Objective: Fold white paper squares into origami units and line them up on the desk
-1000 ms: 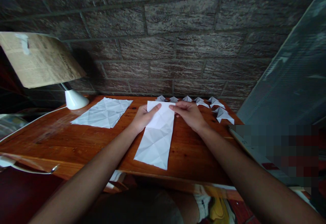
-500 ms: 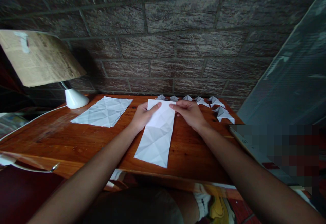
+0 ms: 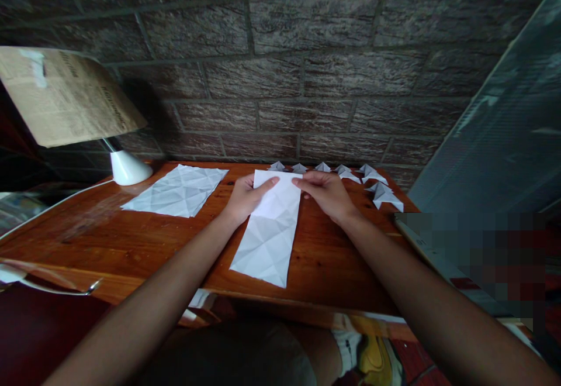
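A white sheet of paper [image 3: 270, 225], folded into a long strip and covered in crossing creases, is held above the wooden table. My left hand [image 3: 246, 197] pinches its upper left edge, thumb lying on the front face. At the upper right edge, my right hand [image 3: 326, 193] grips the paper the same way, its other fingers partly behind the sheet. The paper's near end slants toward the table's front edge. Behind my hands stand several small folded paper pieces [image 3: 387, 196] in a row along the back and right.
Creased white sheets [image 3: 179, 190] lie on the left of the wooden table [image 3: 109, 240]. A lamp with a white base [image 3: 129, 168] and paper shade [image 3: 74, 96] stands at the back left, its cord trailing left. A stone-block wall [image 3: 272, 82] closes off the back.
Almost nothing differs. Both hands keep their hold on the paper in the same place; the view has shifted very slightly.
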The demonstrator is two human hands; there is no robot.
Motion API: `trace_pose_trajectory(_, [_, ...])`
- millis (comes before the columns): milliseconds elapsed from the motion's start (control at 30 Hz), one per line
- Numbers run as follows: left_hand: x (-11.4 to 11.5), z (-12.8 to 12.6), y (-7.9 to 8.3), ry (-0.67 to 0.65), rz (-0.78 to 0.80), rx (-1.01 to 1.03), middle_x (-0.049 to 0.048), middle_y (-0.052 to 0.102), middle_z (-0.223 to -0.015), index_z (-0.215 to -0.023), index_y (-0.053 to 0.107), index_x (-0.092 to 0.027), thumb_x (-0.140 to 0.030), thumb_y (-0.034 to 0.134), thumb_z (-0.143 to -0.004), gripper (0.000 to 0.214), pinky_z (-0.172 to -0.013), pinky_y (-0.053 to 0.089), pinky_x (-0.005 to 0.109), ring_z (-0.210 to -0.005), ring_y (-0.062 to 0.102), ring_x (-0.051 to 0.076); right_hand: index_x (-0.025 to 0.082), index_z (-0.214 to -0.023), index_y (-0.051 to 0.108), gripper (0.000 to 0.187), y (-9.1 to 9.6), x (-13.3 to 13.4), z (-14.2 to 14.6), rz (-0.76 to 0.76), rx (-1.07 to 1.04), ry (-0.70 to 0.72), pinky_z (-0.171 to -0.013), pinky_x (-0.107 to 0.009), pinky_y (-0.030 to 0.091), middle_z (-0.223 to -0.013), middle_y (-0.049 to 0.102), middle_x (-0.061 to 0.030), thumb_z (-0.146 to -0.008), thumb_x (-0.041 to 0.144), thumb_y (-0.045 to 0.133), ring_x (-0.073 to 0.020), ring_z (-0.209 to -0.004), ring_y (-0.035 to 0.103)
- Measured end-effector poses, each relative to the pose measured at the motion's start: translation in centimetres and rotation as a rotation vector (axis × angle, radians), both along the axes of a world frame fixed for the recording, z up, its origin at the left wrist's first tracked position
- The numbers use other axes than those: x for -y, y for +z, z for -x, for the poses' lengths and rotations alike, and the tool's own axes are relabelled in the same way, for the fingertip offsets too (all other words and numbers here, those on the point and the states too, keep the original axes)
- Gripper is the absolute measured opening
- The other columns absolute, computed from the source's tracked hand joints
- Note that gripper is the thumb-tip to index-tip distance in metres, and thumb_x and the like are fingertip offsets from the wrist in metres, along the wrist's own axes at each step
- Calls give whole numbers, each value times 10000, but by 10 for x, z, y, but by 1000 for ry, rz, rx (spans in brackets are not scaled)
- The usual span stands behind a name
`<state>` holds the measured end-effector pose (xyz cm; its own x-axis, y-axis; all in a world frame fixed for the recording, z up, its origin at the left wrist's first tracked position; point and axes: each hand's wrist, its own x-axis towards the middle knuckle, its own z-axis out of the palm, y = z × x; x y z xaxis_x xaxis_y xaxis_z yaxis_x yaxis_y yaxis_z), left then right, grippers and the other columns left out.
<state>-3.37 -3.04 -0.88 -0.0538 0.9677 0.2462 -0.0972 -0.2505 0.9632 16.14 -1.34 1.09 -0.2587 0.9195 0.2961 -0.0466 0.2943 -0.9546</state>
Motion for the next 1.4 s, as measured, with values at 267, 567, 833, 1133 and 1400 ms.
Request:
trace_pose_trajectory(267, [1, -1, 1, -3, 7, 3, 74, 767, -847, -873, 758, -133, -497, 852, -619, 454, -572, 485, 255, -629, 655, 163, 193, -710, 714, 307, 2, 1, 0, 8, 4, 9, -602, -273, 455, -737, 709, -14, -633, 469, 825, -140, -656, 595])
trace_pose_trajectory(567, [2, -1, 2, -2, 10, 21, 79, 770, -858, -859, 761, -137, -493, 863, -604, 450, -598, 502, 267, -647, 670, 172, 195, -697, 714, 335, 3, 3, -1, 4, 18, 0, -601, -272, 464, -738, 715, -19, -606, 494, 835, -147, -662, 602])
trace_pose_trajectory(833, [2, -1, 2, -11, 2, 15, 83, 769, -849, -873, 763, -128, -481, 855, -624, 441, -583, 494, 261, -636, 666, 169, 194, -687, 720, 305, 2, 1, 0, 12, -10, 11, -605, -265, 451, -731, 710, -11, -604, 459, 846, -131, -648, 586])
trace_pose_trajectory(1133, [4, -2, 4, -21, 0, 32, 78, 769, -841, -862, 760, -130, -458, 864, -617, 422, -592, 500, 263, -635, 666, 168, 193, -715, 725, 334, 2, 1, -1, 4, 13, 0, -606, -274, 462, -756, 722, -24, -598, 484, 840, -147, -669, 604])
trace_pose_trajectory(1400, [2, -1, 1, 4, 1, 16, 81, 770, -863, -875, 762, -136, -487, 856, -618, 445, -587, 492, 260, -649, 667, 172, 198, -725, 726, 290, 3, 2, -1, 14, 16, -1, -619, -273, 479, -760, 726, -23, -647, 464, 812, -147, -682, 615])
